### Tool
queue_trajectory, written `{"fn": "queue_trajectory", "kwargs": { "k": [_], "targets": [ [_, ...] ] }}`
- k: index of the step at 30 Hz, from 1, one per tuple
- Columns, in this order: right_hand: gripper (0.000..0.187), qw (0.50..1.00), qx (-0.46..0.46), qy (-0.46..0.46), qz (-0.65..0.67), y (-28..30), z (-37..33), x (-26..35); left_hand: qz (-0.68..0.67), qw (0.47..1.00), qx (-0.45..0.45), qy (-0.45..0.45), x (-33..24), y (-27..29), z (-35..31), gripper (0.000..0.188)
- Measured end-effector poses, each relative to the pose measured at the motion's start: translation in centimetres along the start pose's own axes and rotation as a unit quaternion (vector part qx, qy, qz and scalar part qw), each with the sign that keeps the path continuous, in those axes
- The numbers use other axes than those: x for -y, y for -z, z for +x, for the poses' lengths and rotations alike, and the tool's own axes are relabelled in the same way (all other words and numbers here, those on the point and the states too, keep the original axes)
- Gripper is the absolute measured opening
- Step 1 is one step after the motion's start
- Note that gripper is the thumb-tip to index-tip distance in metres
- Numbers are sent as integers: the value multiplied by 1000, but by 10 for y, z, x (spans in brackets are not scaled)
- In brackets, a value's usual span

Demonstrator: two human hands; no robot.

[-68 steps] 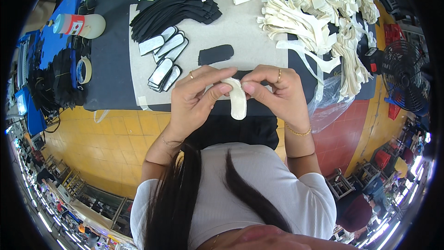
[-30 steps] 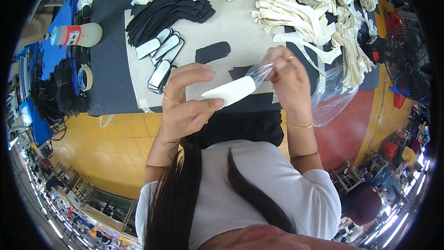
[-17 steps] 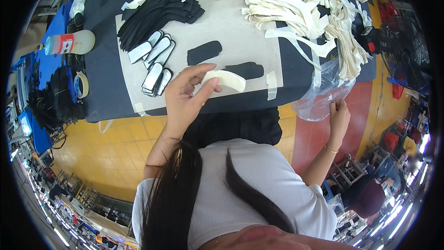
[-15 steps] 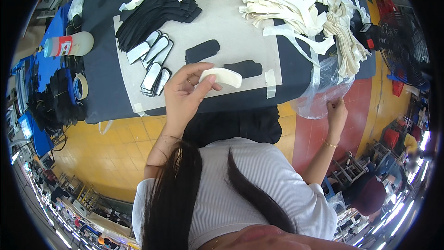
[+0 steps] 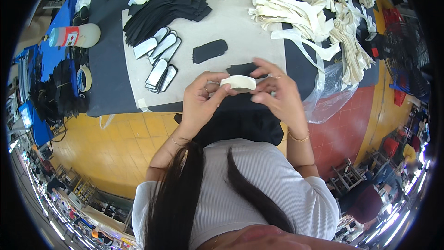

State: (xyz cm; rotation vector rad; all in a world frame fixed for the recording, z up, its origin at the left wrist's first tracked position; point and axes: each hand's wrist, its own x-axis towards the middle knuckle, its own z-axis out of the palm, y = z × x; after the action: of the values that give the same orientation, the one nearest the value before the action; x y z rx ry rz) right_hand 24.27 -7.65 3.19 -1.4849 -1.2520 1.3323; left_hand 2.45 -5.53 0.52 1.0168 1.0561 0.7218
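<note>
Now pinching a curved cream piece (image 5: 238, 82) above the desk's (image 5: 107, 85) near edge!
Gripping with left hand (image 5: 200, 99), holding right hand (image 5: 281, 96) parted at the right end; seeing white-faced pieces (image 5: 157, 71) already stacked toward the left edge, two black pieces (image 5: 210, 51) lying bare.

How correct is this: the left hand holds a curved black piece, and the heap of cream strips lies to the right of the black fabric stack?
Only the colour is wrong: the head view shows that the curved piece in the left hand is off-white, not black. The heap of cream strips does lie to the right of the black fabric stack.
</note>
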Motion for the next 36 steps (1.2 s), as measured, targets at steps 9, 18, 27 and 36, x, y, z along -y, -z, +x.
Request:
{"fn": "queue_trajectory", "kwargs": {
  "k": [9,18,27,36],
  "targets": [
    [18,993,70,-58,-76,-35,94,4,340,902,-153,-217,10,31,-5,34],
    [25,984,64,-40,-159,-54,118,0,440,845,-155,-263,25,39,-5,41],
    [23,986,51,-38,-151,-56,117,-2,462,834,-129,-271,25,40,1,49],
    [18,976,20,13,-218,-61,111,0,582,769,-123,-232,20,31,4,64]
  ]
}}
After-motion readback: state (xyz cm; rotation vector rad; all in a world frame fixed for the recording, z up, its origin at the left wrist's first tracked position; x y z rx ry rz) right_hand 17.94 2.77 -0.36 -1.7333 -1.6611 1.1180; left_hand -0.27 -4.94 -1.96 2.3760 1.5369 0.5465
